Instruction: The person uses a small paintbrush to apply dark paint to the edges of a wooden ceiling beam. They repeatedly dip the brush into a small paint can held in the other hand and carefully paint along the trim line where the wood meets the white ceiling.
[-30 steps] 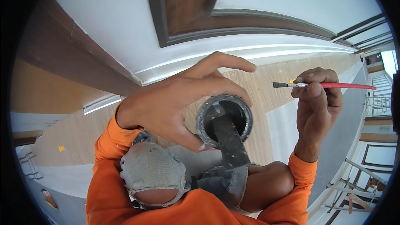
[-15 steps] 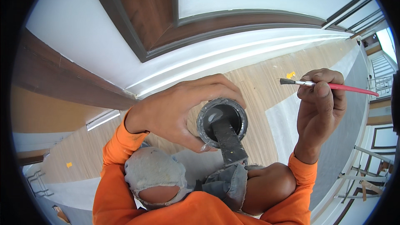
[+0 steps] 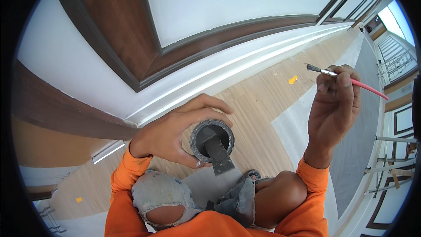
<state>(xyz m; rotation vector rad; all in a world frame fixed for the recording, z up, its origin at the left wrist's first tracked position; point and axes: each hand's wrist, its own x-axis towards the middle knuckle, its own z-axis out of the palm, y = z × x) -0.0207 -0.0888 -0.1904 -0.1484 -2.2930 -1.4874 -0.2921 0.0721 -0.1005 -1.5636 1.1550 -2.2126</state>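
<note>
Across the far side we see a white wall (image 3: 245, 4), cut off by the dark rim of the view, and before it the wood-look floor (image 3: 250, 109). Our orange sleeves (image 3: 131, 166) run out past the near edge. Far right, a metal frame (image 3: 390, 164) is too cluttered to make out fully.

Our left hand (image 3: 171, 131) curls round a dark can (image 3: 193, 142) from the left, gripping it above the floor; its mouth faces up at us, its outer side and base mostly hidden. A flat dark strip (image 3: 219, 158) slants out over the near-right rim, its inner end hard to see.

Our right hand (image 3: 333, 101) pinches a thin brush (image 3: 368, 88), right of the can and well apart from it. Fingers cover its middle; its long axis runs roughly left to right, bristles left and slightly far, red handle right and nearer.
</note>
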